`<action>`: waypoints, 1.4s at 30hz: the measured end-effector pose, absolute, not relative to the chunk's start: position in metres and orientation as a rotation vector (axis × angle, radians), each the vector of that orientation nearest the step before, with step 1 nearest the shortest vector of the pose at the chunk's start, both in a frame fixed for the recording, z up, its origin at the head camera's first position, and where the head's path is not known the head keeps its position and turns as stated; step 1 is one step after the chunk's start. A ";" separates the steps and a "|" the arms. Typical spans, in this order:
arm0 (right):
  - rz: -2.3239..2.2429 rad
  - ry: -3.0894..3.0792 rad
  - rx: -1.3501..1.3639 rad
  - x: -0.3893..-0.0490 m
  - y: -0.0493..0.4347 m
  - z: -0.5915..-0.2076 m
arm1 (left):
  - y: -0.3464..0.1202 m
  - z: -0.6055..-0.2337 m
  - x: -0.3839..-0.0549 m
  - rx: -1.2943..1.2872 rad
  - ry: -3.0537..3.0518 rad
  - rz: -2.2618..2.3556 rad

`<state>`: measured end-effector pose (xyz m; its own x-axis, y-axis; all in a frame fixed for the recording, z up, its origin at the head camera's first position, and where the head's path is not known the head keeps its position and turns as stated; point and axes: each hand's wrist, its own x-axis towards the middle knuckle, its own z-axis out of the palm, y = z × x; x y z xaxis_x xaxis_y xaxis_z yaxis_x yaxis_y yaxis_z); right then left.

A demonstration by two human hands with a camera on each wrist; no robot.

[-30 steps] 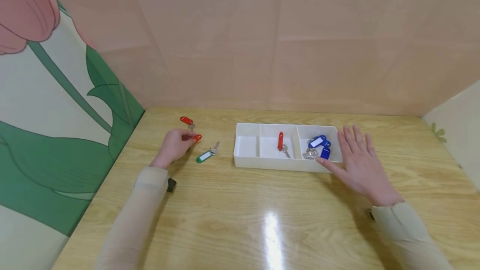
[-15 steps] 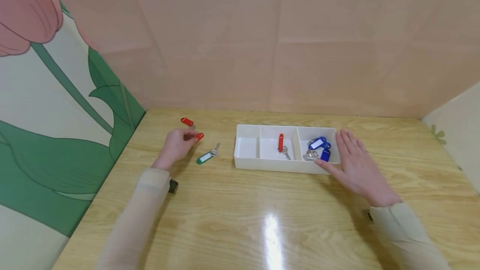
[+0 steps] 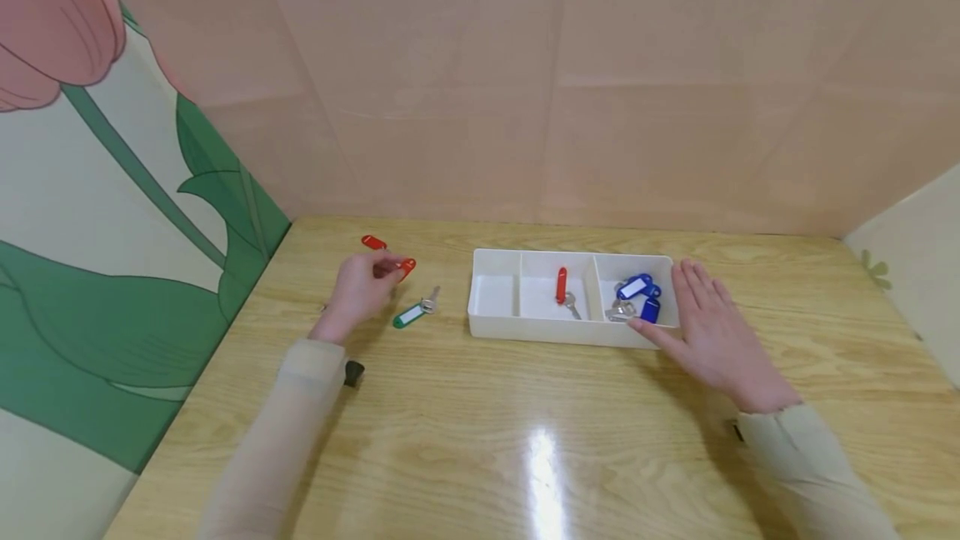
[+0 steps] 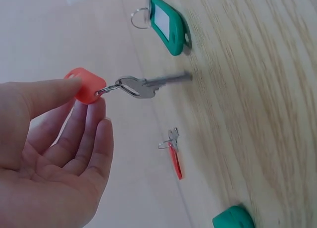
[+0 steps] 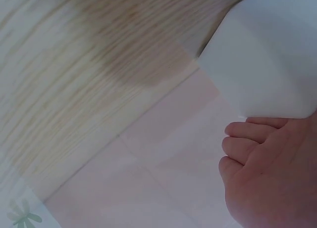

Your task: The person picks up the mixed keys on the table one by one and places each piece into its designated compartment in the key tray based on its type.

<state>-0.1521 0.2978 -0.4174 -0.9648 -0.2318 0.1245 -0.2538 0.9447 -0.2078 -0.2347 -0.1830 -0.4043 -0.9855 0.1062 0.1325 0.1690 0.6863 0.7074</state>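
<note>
My left hand [image 3: 358, 292] pinches a red key tag [image 4: 90, 88] between thumb and fingers, and its key [image 4: 140, 86] dangles from the ring, over the table. Behind that hand lies another red key tag [image 3: 373, 242], partly covered by the fingers in the head view. A green key tag [image 3: 409, 316] with a key is just to the right. My right hand [image 3: 722, 344] rests with straight fingers along the right end of a white three-compartment tray [image 3: 555, 329], its thumb over the front rim.
In the tray's middle compartment is a red key tag [image 3: 562, 285] with its key; several blue key tags [image 3: 651, 309] with keys fill the right one. Another green tag [image 4: 234, 218] shows low in the left wrist view. A pink-covered wall [image 3: 525, 107] stands behind the table.
My left hand has lifted the red key tag and shifted slightly to the right with it. The right hand has stayed at the tray's end, its fingers drawn closer together.
</note>
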 end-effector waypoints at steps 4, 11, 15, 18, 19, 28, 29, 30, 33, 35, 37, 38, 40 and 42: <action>0.336 -3.002 0.371 -0.152 0.297 -0.417 | -0.182 -0.403 -0.234 -0.248 -2.772 -1.211; 0.334 -3.003 0.368 -0.152 0.298 -0.419 | -0.180 -0.403 -0.233 -0.258 -2.713 -1.232; 0.338 -3.001 0.369 -0.152 0.298 -0.419 | -0.180 -0.403 -0.233 -0.270 -2.673 -1.246; 0.341 -2.999 0.370 -0.152 0.298 -0.418 | -0.180 -0.403 -0.233 -0.266 -2.654 -1.266; 0.343 -2.998 0.371 -0.152 0.297 -0.418 | -0.179 -0.402 -0.232 -0.260 -2.647 -1.273; 0.359 -2.992 0.367 -0.151 0.296 -0.417 | -0.176 -0.402 -0.229 -0.212 -2.578 -1.338; 0.362 -2.992 0.369 -0.151 0.296 -0.418 | -0.175 -0.403 -0.229 -0.206 -2.569 -1.349; 0.363 -2.991 0.370 -0.152 0.297 -0.418 | -0.174 -0.403 -0.229 -0.203 -2.557 -1.362; 0.366 -2.983 0.375 -0.152 0.297 -0.419 | -0.172 -0.403 -0.230 -0.201 -2.510 -1.405; 0.365 -2.976 0.379 -0.153 0.298 -0.419 | -0.170 -0.403 -0.230 -0.204 -2.483 -1.437; 0.364 -2.971 0.381 -0.154 0.298 -0.419 | -0.169 -0.404 -0.230 -0.203 -2.459 -1.467; 0.365 -2.970 0.382 -0.154 0.298 -0.419 | -0.168 -0.404 -0.229 -0.199 -2.451 -1.485; 0.366 -2.971 0.383 -0.154 0.298 -0.419 | -0.167 -0.404 -0.229 -0.185 -2.441 -1.507; 0.367 -2.972 0.382 -0.154 0.297 -0.419 | -0.166 -0.404 -0.228 -0.171 -2.428 -1.531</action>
